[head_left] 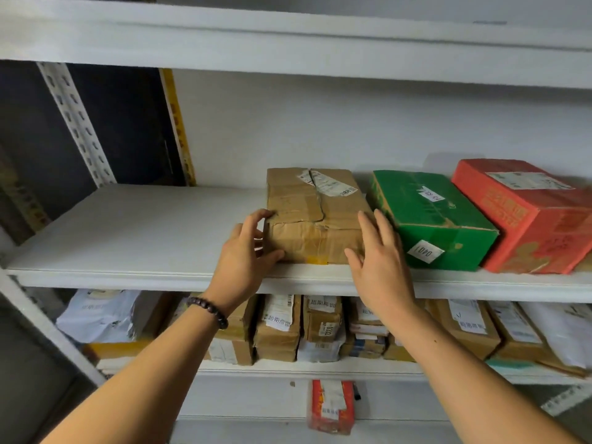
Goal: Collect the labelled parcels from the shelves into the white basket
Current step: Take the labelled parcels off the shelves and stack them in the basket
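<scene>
Brown parcel (pixel 315 216): on the middle shelf (pixel 128 225), front face right at the shelf's front lip.
Its look: creased cardboard, taped, top flap torn, white label at the rear of the top, yellow patch on the lower front edge.
Left hand (pixel 245 257): curled round the parcel's front-left corner, forefinger on the top edge, thumb at the front face.
Right hand (pixel 381 264): fingers straight and flat against the parcel's right side, thumb on its front.
Left of parcel: bare board up to the slotted upright.
Right of parcel: green box (pixel 429 219) just beside; red box (pixel 525 216) beyond it.
Above parcel: open room under the upper shelf (pixel 288 43).
Below parcel: packed row of labelled parcels (pixel 278 325).
</scene>
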